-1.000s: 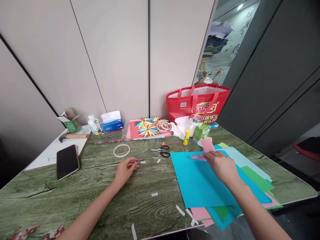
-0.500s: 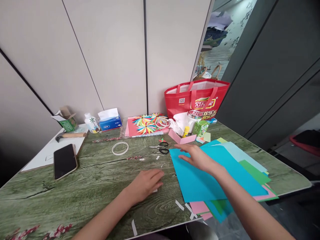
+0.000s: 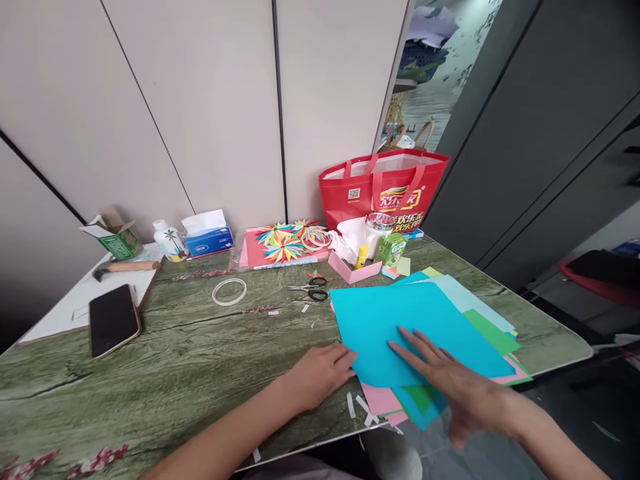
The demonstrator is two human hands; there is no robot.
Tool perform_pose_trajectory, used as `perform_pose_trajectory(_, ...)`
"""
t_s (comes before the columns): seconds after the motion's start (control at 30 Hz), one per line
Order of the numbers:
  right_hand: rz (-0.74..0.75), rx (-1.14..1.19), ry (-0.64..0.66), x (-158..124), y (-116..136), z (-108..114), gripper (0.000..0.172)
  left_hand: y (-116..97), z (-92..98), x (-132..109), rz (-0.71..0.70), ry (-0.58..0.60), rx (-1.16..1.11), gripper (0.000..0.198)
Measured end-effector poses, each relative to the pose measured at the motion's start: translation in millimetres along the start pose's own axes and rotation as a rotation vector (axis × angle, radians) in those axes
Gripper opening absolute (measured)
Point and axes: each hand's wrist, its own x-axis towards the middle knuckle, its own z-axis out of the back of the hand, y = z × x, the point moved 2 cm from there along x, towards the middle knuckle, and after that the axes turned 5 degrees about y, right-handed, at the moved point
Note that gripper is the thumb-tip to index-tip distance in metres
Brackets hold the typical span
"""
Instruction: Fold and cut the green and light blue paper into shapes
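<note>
- Wood-patterned table (image 3: 200, 387), green-grey, printed with small reddish blossoms.
- Red bag (image 3: 340, 203) upright at the back; 欢乐 legible in large characters low on its front, a yellow-edged logo above them, a QR code (image 3: 354, 193) to the left. Finer print too small to read.
- Coloured sheets (image 3: 493, 330) piled at the table's right: green, pink, pale blue edges showing.
- Blue sheet (image 3: 370, 320) flat on that pile, unmarked.
- Right hand (image 3: 455, 383) over the blue sheet, fingers spread and straight, gripping nothing; blurred, so contact uncertain.
- Left hand (image 3: 323, 373) at the sheet's left edge, fingers close together and bent; cannot tell whether they pinch it.
- Blue tissue box (image 3: 213, 241), pale oval emblem, lettering illegible from here.
- Open green carton (image 3: 117, 243), white print unreadable.
- Phone (image 3: 114, 320), screen dark.
- Small green box (image 3: 393, 250) before the bag, pale lettering unclear.
- Scissors (image 3: 316, 295), black handles, near the sheet's upper left corner.
- Yellow glue stick (image 3: 363, 257), standing by a folded pink strip (image 3: 357, 275).
- White scraps (image 3: 351, 405) near the front edge.
</note>
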Motion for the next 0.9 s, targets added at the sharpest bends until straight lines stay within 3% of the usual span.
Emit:
perform_pose_trajectory(0.1, -0.007, -0.101, -0.092, -8.7, -4.2, -13.3, 0.119, 7.0, -4.0, 1.4, 0.115, -0.22, -0.172, 0.021)
perform_pose_trajectory(0.2, 0.059, -0.075, -0.068, -13.8, -9.4, -6.7, 0.103, 10.5, -5.7, 3.6, 0.221, -0.314, -0.308, 0.024)
perform_pose_trajectory(0.3, 0.099, 0.009, -0.008, -14.1, -16.6, 10.3, 0.081, 10.7, -1.9, 3.8, 0.337, -0.322, -0.474, 0.03)
perform_pose_trajectory(0.4, 0.115, 0.068, -0.06, -8.6, -22.3, 26.3, 0.049, 7.9, 3.3, 2.1, 0.434, -0.288, -0.609, 0.034)
perform_pose_trajectory(0.47, 0.106, 0.085, -0.105, -3.7, -24.4, 33.3, 0.038, 4.8, 3.8, 1.4, 0.485, -0.252, -0.686, 0.036)
perform_pose_trajectory(0.6, 0.026, 0.124, -0.105, 0.3, -26.9, 42.0, 0.036, -1.4, -7.6, 3.5, 0.545, -0.197, -0.849, 0.04)
perform_pose_trajectory(0.77, 0.059, 0.239, 0.001, -4.7, -25.4, 50.3, 0.041, -2.1, -32.6, 12.9, 0.51, -0.322, -0.992, 0.029)
perform_pose_trajectory(0.83, 0.097, 0.272, 0.054, -6.0, -21.8, 49.9, 0.056, -2.3, -40.5, 19.6, 0.5, -0.299, -0.997, 0.026)
perform_pose_trajectory(0.9, 0.067, 0.231, 0.102, -6.7, -17.4, 45.7, 0.082, -5.0, -44.6, 27.8, 0.508, -0.224, -1.004, 0.029)
